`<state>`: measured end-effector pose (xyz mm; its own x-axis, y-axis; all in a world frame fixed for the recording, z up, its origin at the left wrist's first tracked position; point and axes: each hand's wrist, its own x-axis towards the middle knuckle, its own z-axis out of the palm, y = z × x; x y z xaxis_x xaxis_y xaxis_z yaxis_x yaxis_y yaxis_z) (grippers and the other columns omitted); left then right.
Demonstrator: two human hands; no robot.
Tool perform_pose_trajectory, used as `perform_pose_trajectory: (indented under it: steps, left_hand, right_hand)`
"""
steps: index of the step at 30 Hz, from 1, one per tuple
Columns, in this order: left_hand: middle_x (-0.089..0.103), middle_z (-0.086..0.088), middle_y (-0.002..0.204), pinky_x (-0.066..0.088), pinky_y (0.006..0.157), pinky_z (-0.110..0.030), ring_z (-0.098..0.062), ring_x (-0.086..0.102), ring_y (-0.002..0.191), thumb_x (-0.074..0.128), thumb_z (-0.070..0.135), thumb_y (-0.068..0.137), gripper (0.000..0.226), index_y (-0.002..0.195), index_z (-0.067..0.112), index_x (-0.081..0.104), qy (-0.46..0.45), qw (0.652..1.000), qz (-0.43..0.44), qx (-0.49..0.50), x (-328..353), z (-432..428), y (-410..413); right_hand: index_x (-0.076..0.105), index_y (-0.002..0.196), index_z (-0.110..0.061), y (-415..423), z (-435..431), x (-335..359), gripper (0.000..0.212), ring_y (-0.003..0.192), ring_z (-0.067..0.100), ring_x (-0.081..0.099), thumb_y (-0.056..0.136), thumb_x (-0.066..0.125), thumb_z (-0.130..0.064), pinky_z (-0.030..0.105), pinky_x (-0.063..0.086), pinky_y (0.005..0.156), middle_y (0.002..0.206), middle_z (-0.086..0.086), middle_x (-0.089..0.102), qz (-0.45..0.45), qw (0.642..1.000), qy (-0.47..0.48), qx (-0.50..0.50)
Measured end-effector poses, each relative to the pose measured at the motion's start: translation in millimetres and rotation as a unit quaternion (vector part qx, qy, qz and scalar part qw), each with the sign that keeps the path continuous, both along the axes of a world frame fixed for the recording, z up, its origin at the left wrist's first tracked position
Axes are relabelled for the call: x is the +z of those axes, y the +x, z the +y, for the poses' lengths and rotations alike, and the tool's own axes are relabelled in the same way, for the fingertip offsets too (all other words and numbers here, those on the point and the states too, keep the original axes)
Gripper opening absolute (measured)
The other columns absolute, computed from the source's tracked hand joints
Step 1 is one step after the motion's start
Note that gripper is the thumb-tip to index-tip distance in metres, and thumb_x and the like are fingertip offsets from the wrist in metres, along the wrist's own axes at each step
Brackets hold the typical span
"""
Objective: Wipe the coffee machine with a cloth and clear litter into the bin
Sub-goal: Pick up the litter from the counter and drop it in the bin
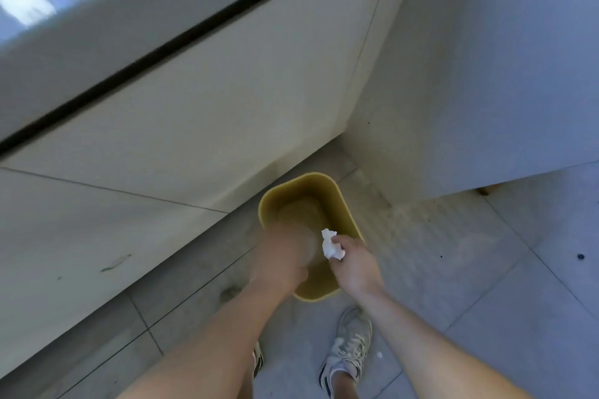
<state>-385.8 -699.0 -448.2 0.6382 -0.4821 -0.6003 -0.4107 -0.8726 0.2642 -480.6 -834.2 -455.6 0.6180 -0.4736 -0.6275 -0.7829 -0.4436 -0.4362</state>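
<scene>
A yellow bin (pixel 344 201) stands on the tiled floor in the corner by the cabinets, and its inside looks bare. My right hand (pixel 356 266) hovers over the bin's near right rim and pinches a crumpled white tissue (pixel 331 244) between fingers and thumb. My left hand (pixel 278 256) is over the bin's left side, smeared by motion blur, so its fingers cannot be made out. No coffee machine or cloth is in view.
A pale cabinet front (pixel 194 126) with a dark gap under the worktop runs along the left. A white unit (pixel 486 91) closes the corner at the right. My shoe (pixel 351 350) stands just in front of the bin on grey floor tiles.
</scene>
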Motion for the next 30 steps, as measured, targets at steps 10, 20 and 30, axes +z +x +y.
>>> perform_pose_trajectory:
  steps: [10, 20, 30]
  left_hand:
    - [0.011, -0.01, 0.165, 0.03, 0.118, -0.052, -0.034, 0.011, 0.152, 0.071, 0.046, 0.084, 0.099, 0.156, 0.023, 0.007, 0.029, 0.998, -0.026, -0.054, -2.4, -3.1, 20.1]
    - [0.011, -0.009, 0.165, 0.031, 0.118, -0.05, -0.032, 0.009, 0.153, 0.065, 0.046, 0.088, 0.092, 0.156, 0.02, 0.009, 0.014, 0.996, -0.064, -0.064, 65.3, -1.8, 32.1]
    - [0.026, -0.006, 0.161, 0.033, 0.117, -0.048, -0.029, 0.026, 0.148, 0.062, 0.053, 0.085, 0.087, 0.155, 0.025, 0.019, -0.021, 0.991, -0.109, -0.081, 182.2, -1.8, 15.6]
  right_hand:
    - [0.061, 0.126, -0.025, 8.2, -8.6, -7.5, 0.032, 0.111, 0.023, 0.062, 0.095, 0.053, -0.022, 0.032, 0.05, 0.091, 0.127, 0.001, 0.062, 0.009, 1.0, 0.0, -0.015]
    - [0.057, 0.129, -0.031, 21.8, -13.7, 56.3, 0.039, 0.104, 0.018, 0.064, 0.09, 0.058, -0.035, 0.031, 0.054, 0.081, 0.124, -0.004, 0.062, -0.025, 0.996, -0.061, 0.052]
    - [0.053, 0.126, -0.032, 17.9, -21.7, 174.8, 0.039, 0.103, 0.018, 0.06, 0.09, 0.057, -0.046, 0.033, 0.058, 0.077, 0.12, -0.003, 0.06, -0.052, 0.953, -0.198, 0.223]
